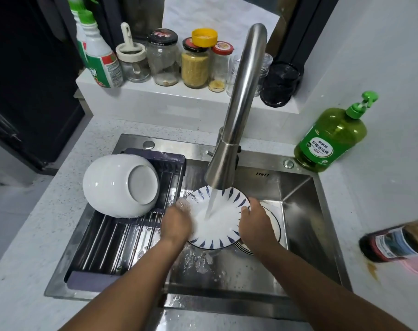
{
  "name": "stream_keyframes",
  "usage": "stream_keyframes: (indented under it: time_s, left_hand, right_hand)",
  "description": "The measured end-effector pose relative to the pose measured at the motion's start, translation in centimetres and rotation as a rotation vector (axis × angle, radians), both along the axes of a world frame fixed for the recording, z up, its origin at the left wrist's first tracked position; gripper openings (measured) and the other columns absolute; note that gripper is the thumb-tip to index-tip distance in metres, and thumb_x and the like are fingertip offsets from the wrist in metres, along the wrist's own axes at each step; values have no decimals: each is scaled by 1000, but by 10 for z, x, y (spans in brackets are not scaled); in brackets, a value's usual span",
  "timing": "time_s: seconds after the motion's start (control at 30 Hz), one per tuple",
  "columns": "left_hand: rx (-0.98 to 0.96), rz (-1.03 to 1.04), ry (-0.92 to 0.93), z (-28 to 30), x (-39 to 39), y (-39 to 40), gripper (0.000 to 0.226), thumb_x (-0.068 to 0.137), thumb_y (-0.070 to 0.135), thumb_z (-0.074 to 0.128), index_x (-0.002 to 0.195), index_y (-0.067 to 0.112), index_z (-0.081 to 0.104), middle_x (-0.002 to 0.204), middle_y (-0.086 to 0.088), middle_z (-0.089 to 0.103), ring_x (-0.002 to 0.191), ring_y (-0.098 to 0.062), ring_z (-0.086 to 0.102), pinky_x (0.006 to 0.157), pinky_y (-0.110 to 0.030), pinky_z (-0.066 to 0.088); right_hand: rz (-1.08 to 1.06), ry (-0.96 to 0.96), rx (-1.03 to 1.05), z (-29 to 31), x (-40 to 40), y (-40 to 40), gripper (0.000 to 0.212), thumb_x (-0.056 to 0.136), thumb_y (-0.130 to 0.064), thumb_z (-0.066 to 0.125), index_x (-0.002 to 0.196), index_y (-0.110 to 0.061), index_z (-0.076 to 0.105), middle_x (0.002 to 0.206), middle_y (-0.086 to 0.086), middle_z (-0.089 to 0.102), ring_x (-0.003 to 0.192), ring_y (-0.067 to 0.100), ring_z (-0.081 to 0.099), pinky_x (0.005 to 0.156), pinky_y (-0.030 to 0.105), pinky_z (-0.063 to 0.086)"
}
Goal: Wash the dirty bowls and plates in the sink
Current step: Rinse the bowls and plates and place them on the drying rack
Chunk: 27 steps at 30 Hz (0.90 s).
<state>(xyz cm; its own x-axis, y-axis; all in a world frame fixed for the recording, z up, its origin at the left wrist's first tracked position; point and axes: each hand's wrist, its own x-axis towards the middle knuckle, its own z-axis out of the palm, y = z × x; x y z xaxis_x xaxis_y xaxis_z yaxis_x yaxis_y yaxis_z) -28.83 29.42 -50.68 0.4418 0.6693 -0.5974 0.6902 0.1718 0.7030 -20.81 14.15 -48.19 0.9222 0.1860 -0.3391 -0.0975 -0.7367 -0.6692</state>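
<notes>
White glazed bowl [118,185] sits upturned on the dark slatted drain rack [122,237] at sink left, foot ring facing up-right; looks done. Left hand [176,223] grips the left rim of the white round plate with blue leaf-stroke edge [217,225]; right hand [257,223] curls round its right rim. Plate sits between both hands, equally near, face up and tilted toward the person, under the stream from the brushed steel tap [236,111]. Round, so no long axis. Second blue-rimmed white plate [273,225] lies beneath, to the right, likely next.
</notes>
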Motion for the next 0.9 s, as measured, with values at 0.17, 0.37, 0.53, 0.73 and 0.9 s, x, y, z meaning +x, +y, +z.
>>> stream_keyframes:
  time_s: [0.17,0.37,0.53,0.73,0.9]
  left_hand:
    - [-547,322,-138,19,-10,-32,25,106,21,50,102,-1,61,95,-21,70,75,-30,68,69,-36,55]
    - [-436,205,-261,20,-19,-34,40,80,-23,48,113,-7,64,89,-24,74,60,-31,67,48,-32,53]
    - [-206,-132,-69,48,-28,33,23,100,12,58,120,1,59,104,-14,73,81,-31,73,78,-49,62]
    - [-388,-293,-86,82,-28,57,67,98,45,59,153,18,32,119,-12,69,97,-33,74,89,-51,59]
    - [6,-827,-193,89,-47,65,60,78,65,68,134,44,57,162,19,11,145,-5,25,115,-31,31]
  right_hand:
    - [-231,77,112,-7,-20,14,28,102,-11,39,127,-3,49,108,14,58,96,31,56,79,31,40]
    - [-515,493,382,-30,-52,45,18,98,-7,50,112,1,60,93,23,68,61,27,65,47,27,52]
    - [-2,319,56,-33,-21,40,19,104,-20,44,114,-10,56,89,11,64,68,21,62,57,33,50]
    - [87,650,231,-9,0,34,14,105,-18,43,108,-21,56,69,5,49,45,11,45,39,13,27]
    - [45,1044,200,-9,25,28,21,100,-11,35,97,-5,55,67,7,50,35,2,29,30,11,18]
